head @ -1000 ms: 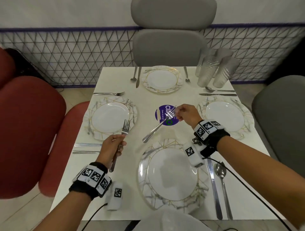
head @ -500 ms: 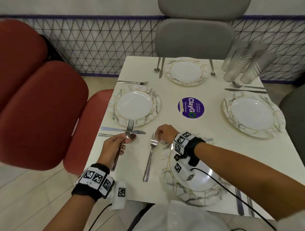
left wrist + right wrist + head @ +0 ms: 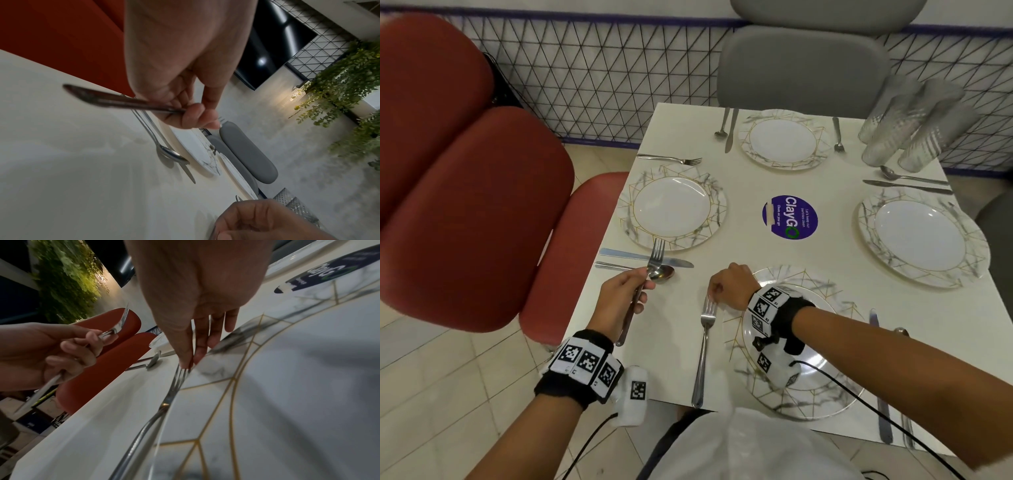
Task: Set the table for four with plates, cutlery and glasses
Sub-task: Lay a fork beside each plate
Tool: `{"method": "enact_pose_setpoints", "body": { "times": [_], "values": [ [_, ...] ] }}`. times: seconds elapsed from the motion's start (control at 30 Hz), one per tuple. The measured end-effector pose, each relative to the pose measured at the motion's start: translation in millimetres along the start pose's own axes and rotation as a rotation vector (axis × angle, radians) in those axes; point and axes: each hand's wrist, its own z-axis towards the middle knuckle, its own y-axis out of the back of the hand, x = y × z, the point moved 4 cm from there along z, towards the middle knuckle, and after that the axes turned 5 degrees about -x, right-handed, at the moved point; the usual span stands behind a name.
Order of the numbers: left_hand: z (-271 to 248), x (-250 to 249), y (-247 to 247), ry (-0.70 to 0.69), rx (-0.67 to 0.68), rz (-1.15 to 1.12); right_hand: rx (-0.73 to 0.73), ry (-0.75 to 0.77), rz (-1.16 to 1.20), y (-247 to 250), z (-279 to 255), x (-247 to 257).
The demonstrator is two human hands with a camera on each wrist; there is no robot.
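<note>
My left hand (image 3: 633, 291) grips a fork (image 3: 656, 251) by the handle, tines up, above the spoon (image 3: 662, 274) and knife (image 3: 643, 257) of the left plate (image 3: 674, 209). In the left wrist view that fork's handle (image 3: 123, 101) juts from my curled fingers. My right hand (image 3: 717, 291) reaches across the near plate (image 3: 825, 394) and pinches the tine tips of a second fork (image 3: 703, 349), which lies flat on the table just left of that plate. The right wrist view shows thumb and forefinger (image 3: 186, 353) meeting on those tines (image 3: 180, 374).
Far plate (image 3: 782, 138) and right plate (image 3: 921, 236) have cutlery beside them. Clear glasses (image 3: 914, 126) cluster at the far right corner. A knife (image 3: 880, 377) lies right of the near plate. A purple sticker (image 3: 790, 217) marks the centre. Red chairs (image 3: 465, 205) stand left, a grey chair (image 3: 801, 68) beyond.
My right hand brought its fork from above the table centre down to the left of the near plate and laid it there. My left hand kept its fork, staying near the left plate's cutlery.
</note>
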Motion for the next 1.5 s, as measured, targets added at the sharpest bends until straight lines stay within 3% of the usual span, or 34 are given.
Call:
{"method": "enact_pose_setpoints", "body": {
  "times": [0.63, 0.8, 0.97, 1.23, 1.5],
  "values": [
    [3, 0, -9, 0.028, 0.050, 0.019, 0.000, -0.022, 0.017, 0, -1, -6],
    [7, -1, -19, 0.013, 0.096, 0.066, -0.056, -0.063, 0.092, 4, -1, -11],
    [15, -8, -37, 0.013, 0.147, 0.011, -0.161, -0.079, 0.134, 17, -1, -12],
    [23, -49, -79, -0.121, 0.277, 0.153, -0.212, -0.101, 0.216, 27, -2, -5],
    [16, -67, -131, -0.178, 0.317, 0.131, -0.289, -0.155, 0.496, 43, -23, -22]
  ]
}}
